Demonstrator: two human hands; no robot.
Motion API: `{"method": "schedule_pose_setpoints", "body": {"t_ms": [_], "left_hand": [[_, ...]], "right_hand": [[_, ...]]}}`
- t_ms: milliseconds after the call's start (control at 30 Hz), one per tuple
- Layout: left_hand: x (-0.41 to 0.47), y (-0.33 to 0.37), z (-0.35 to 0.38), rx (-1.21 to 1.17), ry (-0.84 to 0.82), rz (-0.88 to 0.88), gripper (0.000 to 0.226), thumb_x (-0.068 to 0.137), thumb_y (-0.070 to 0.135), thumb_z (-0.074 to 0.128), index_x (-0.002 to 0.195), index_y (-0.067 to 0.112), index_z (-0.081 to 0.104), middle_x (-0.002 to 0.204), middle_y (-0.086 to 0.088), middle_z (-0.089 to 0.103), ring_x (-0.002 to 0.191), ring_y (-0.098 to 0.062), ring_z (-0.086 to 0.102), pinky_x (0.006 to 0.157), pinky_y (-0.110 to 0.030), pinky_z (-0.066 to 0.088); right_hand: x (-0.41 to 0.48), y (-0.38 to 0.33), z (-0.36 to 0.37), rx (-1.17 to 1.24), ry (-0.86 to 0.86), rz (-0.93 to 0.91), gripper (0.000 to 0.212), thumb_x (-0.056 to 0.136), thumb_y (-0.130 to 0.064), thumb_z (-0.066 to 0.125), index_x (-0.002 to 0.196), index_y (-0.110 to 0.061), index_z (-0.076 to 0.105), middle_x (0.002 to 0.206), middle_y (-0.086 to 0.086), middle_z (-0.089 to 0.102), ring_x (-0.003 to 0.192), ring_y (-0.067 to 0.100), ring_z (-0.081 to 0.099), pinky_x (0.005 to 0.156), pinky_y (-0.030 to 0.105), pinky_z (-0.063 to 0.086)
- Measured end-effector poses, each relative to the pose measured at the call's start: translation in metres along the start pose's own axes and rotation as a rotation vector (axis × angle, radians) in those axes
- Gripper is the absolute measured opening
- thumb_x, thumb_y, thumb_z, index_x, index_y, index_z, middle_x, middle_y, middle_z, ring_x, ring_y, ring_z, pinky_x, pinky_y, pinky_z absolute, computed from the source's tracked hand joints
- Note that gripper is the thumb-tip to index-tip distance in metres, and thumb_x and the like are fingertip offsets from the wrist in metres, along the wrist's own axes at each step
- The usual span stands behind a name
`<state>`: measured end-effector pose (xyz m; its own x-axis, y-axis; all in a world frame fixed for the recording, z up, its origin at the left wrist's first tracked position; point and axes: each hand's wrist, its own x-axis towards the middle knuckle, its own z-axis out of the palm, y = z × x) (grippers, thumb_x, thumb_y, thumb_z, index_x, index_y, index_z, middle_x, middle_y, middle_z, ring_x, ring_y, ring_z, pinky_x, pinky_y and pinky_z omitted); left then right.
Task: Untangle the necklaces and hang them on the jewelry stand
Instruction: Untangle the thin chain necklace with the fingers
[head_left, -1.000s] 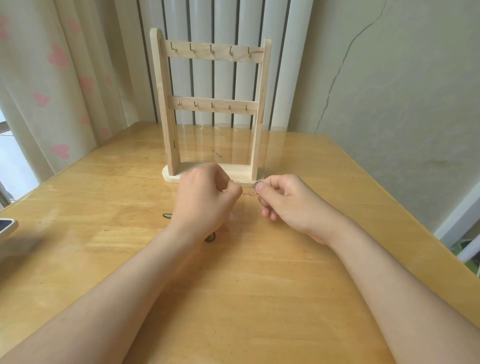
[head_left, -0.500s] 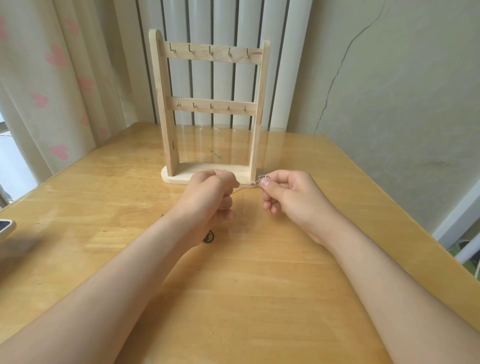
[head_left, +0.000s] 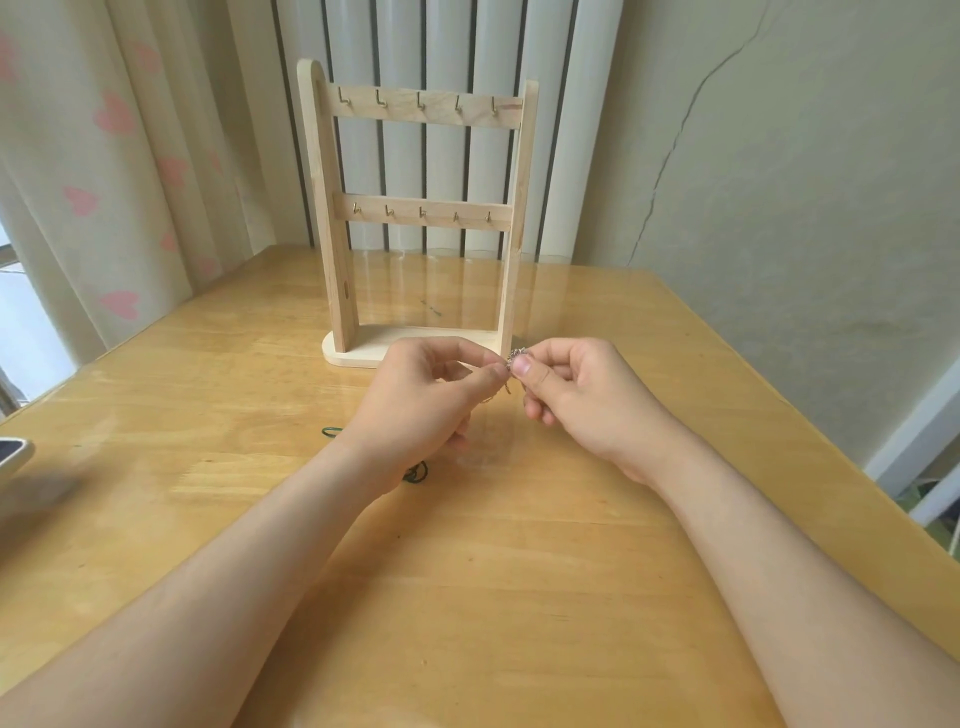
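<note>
On glossy wooden table (head_left: 519, 597), before jewelry stand (head_left: 415, 218), left hand (head_left: 426, 395) and right hand (head_left: 571, 395) pinch silver necklace (head_left: 515, 355); heart-print curtain (head_left: 104, 182) left.

Soft daylight admitted from nine o'clock, pale glare laid across the glossy honey-coloured wooden table (head_left: 519, 571) towards twelve o'clock, faint shadows cast, lines bowed at the edges, grey-white object (head_left: 13, 457) blurred at nine o'clock

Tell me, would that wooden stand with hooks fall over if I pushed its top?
It probably could tip: the jewelry stand is tall and its base looks narrow front to back. It likely feels stiff and light, being thin wooden bars. Nothing hangs on its hooks to weigh it down.
</note>
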<state>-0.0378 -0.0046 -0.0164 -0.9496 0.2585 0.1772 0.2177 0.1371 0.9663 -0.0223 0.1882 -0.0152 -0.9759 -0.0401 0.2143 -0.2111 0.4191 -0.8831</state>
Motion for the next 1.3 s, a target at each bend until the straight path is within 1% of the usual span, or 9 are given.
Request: {"method": "schedule_pose_setpoints", "body": {"t_ms": [133,267,433,567,667,800,1067,1167,1300], "left_hand": [[0.002,-0.003,-0.001,0.085,-0.015,0.059,0.017,0.101,0.032,0.073,0.096,0.017,0.077,0.088,-0.002,0.067,0.058,-0.018,0.059,0.056,-0.033,0.055],[0.005,-0.007,-0.002,0.297,-0.026,0.192,0.016,0.107,0.032,0.063,0.098,0.02,0.068,0.091,0.007,0.068,0.054,-0.016,0.064,0.056,-0.03,0.05],[0.004,-0.008,-0.002,0.51,-0.058,0.366,0.013,0.108,0.03,0.058,0.097,0.025,0.063,0.089,0.013,0.068,0.059,-0.011,0.063,0.061,-0.03,0.048],[-0.001,-0.005,0.001,0.475,-0.079,0.357,0.013,0.105,0.026,0.063,0.093,0.023,0.067,0.091,0.015,0.073,0.056,-0.014,0.071,0.061,-0.034,0.056],[-0.001,-0.005,-0.001,0.424,-0.068,0.314,0.014,0.105,0.025,0.065,0.093,0.019,0.071,0.093,0.013,0.075,0.059,-0.015,0.076,0.064,-0.038,0.062],[0.002,-0.007,-0.006,0.368,-0.052,0.25,0.014,0.105,0.029,0.066,0.097,0.02,0.072,0.103,0.01,0.074,0.065,-0.016,0.078,0.068,-0.045,0.064],[0.006,-0.01,0.0,0.374,-0.062,0.284,0.016,0.109,0.029,0.059,0.097,0.02,0.064,0.085,0.002,0.072,0.068,-0.012,0.073,0.065,-0.028,0.049],[0.005,-0.011,0.001,0.393,-0.073,0.279,0.017,0.109,0.028,0.058,0.099,0.017,0.064,0.078,0.001,0.072,0.063,-0.004,0.066,0.064,-0.023,0.046],[0.006,-0.011,0.001,0.425,-0.04,0.287,0.014,0.109,0.026,0.059,0.099,0.018,0.065,0.083,0.003,0.073,0.07,-0.009,0.073,0.067,-0.026,0.05]], "right_hand": [[-0.002,-0.003,0.0,-0.107,-0.049,-0.01,0.02,0.108,-0.037,0.058,0.104,-0.024,0.073,0.067,-0.007,0.068,0.066,0.013,0.056,0.073,0.04,0.051],[-0.004,-0.005,0.0,-0.147,-0.088,0.022,0.027,0.109,-0.037,0.055,0.102,-0.017,0.071,0.066,-0.007,0.069,0.066,0.016,0.056,0.071,0.04,0.05],[-0.004,-0.007,0.002,-0.117,-0.116,0.068,0.027,0.098,-0.037,0.053,0.081,-0.017,0.059,0.065,-0.002,0.063,0.065,0.016,0.059,0.07,0.039,0.049],[-0.003,-0.006,0.006,-0.068,-0.128,0.071,0.027,0.088,-0.042,0.046,0.077,-0.018,0.051,0.067,-0.005,0.048,0.065,0.016,0.057,0.065,0.038,0.044],[-0.003,-0.006,0.005,-0.075,-0.103,0.047,0.032,0.101,-0.033,0.053,0.072,-0.019,0.057,0.06,-0.006,0.056,0.064,0.018,0.058,0.068,0.04,0.046],[-0.005,-0.008,0.002,-0.078,-0.05,0.013,0.027,0.105,-0.029,0.06,0.087,-0.013,0.071,0.066,0.001,0.068,0.063,0.018,0.055,0.068,0.038,0.047],[-0.003,-0.012,0.012,0.15,-0.143,0.155,0.032,0.105,-0.017,0.036,0.073,-0.02,0.038,0.063,-0.005,0.03,0.054,0.016,0.037,0.054,0.033,0.024],[-0.004,-0.011,0.011,0.154,-0.106,0.123,0.029,0.109,-0.021,0.042,0.082,-0.013,0.049,0.062,-0.006,0.038,0.056,0.016,0.042,0.051,0.029,0.03],[-0.003,-0.007,0.009,0.167,-0.04,0.065,0.026,0.109,-0.026,0.059,0.095,-0.007,0.068,0.072,0.001,0.052,0.063,0.016,0.051,0.056,0.026,0.041]]}}
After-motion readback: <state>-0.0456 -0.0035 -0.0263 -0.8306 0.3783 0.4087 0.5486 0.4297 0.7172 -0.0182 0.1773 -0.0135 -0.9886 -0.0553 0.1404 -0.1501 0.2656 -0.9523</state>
